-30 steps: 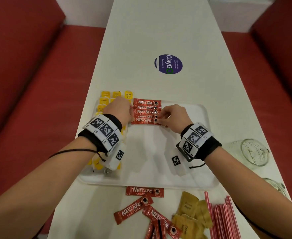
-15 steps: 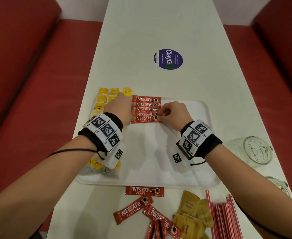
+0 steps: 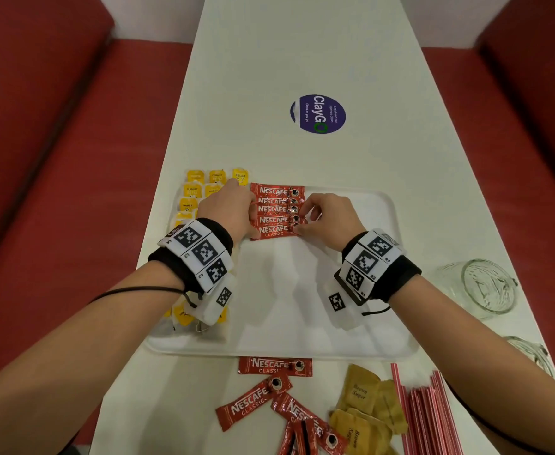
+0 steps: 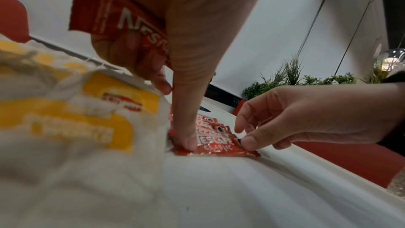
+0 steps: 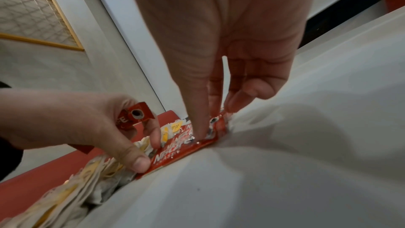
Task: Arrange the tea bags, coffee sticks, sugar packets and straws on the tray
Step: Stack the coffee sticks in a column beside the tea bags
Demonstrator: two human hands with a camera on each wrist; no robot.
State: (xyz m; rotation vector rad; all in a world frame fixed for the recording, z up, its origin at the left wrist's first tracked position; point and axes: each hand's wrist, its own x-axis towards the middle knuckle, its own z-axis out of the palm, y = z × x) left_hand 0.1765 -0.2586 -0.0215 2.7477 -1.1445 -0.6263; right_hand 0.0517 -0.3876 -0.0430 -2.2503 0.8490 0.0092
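Coffee sticks (image 3: 274,210) — likely light, slick foil (take by end seams): left grip (image 3: 228,211) clamps a spare stick (image 4: 105,11); right grip (image 3: 325,218), fingers uncurled, pins the row.

both forearms reach fwd; l hand (image 3: 228,208) fingers curled, thumb down; r hand (image 3: 327,221) thumb & fingers tipped down
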